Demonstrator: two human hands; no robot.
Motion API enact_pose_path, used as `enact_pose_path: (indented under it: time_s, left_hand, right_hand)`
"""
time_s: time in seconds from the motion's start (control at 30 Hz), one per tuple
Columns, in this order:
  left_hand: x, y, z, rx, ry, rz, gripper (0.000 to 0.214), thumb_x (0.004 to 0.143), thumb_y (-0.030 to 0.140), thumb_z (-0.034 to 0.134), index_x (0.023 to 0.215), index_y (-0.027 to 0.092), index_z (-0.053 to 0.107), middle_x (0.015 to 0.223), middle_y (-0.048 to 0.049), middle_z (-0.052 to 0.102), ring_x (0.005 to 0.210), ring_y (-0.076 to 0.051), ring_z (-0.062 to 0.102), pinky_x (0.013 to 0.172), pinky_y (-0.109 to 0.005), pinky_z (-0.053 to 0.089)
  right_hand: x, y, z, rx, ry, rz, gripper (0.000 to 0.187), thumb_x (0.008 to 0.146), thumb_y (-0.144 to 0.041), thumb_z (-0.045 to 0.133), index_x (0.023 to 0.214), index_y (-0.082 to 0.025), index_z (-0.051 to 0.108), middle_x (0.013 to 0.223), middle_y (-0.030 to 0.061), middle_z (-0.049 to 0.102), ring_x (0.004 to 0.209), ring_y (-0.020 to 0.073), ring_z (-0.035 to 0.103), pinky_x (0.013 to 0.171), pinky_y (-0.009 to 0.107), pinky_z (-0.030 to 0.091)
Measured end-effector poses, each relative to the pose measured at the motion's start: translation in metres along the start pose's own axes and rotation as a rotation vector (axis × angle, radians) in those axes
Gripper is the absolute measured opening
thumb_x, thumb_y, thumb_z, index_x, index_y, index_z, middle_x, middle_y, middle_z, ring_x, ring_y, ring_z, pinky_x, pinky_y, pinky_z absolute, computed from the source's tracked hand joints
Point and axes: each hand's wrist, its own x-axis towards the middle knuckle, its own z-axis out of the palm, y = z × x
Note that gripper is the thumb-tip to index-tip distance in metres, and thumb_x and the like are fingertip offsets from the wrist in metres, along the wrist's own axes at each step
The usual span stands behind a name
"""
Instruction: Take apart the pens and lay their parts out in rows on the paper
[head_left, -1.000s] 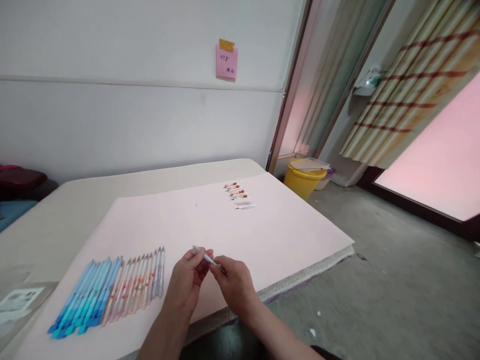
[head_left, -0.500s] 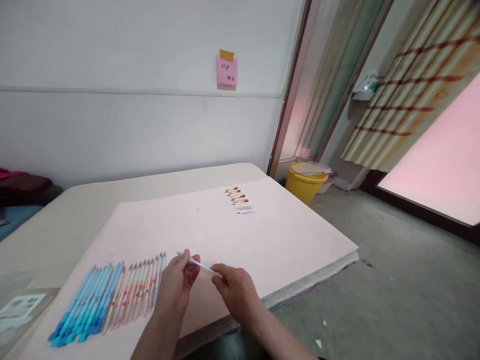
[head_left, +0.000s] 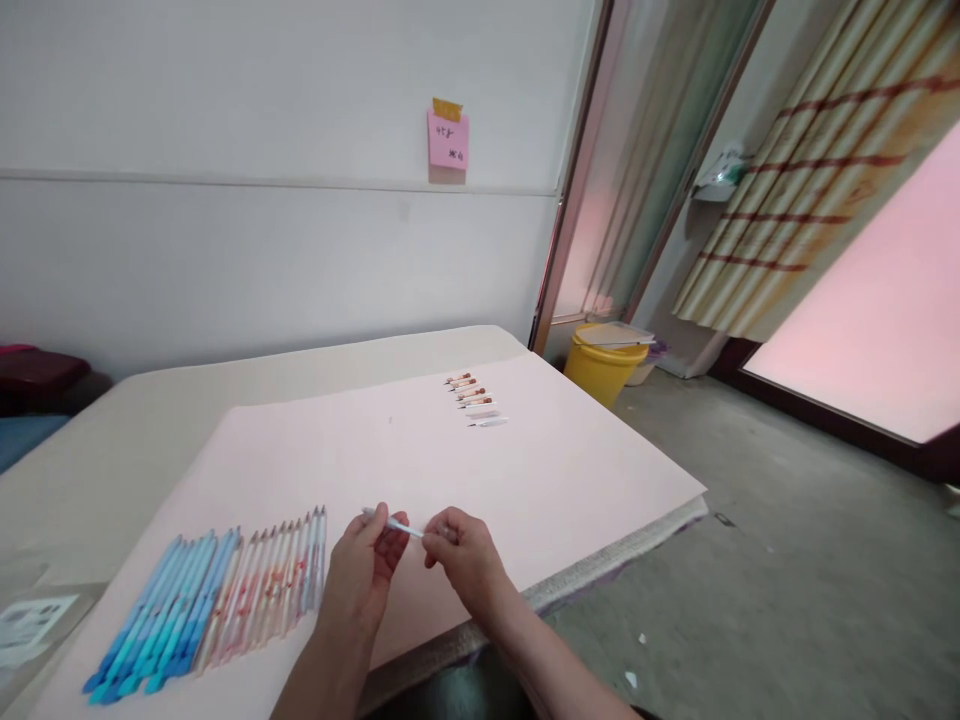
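Note:
Both my hands hold one thin white pen just above the pink paper sheet. My left hand pinches its left part, with the tip sticking out past my fingers. My right hand pinches its right end, which is hidden in my fingers. To the left lies a row of several pens, blue ones at the left and pink-patterned ones at the right. Farther back on the sheet lies a short row of small pen caps or pieces.
The sheet covers a beige table whose front right edge drops to a concrete floor. A printed paper lies at the table's left edge. A yellow bucket stands by the doorway. A pink note hangs on the wall.
My hands have drawn closer together on the pen, so less of it shows between them. The view has shifted slightly.

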Motion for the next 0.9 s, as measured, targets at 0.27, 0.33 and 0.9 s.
enact_pose_path:
  time_s: [0.27,0.33,0.9]
  left_hand:
    - [0.02,0.003,-0.018,-0.148,0.085,-0.024,0.009,0.076,0.01,0.06,0.075,0.013,0.052,0.071,-0.005,0.063,0.065,-0.012,0.064,0.06,-0.023,0.055]
    - [0.024,0.004,-0.022,-0.174,0.084,-0.041,0.009,0.076,0.01,0.06,0.075,0.013,0.052,0.071,-0.0053,0.063,0.066,-0.012,0.064,0.061,-0.023,0.056]
    - [-0.009,-0.008,0.0,0.023,-0.19,-0.16,0.009,0.074,0.017,0.064,0.081,0.014,0.059,0.085,-0.0082,0.065,0.075,-0.014,0.064,0.066,-0.025,0.054]
  right_hand:
    - [0.0,-0.01,-0.023,0.137,0.036,0.037,0.008,0.061,-0.014,0.048,0.06,-0.015,0.055,0.045,-0.0032,0.053,0.037,0.0054,0.028,0.04,0.02,0.017]
    - [0.0,-0.014,-0.028,0.204,0.037,0.059,0.006,0.061,-0.015,0.048,0.06,-0.015,0.054,0.045,-0.0032,0.053,0.036,0.0047,0.025,0.039,0.02,0.014]
    - [0.001,-0.005,-0.02,0.1,0.066,-0.03,0.007,0.066,-0.016,0.049,0.063,-0.015,0.055,0.05,-0.0025,0.057,0.04,0.006,0.031,0.043,0.02,0.023]
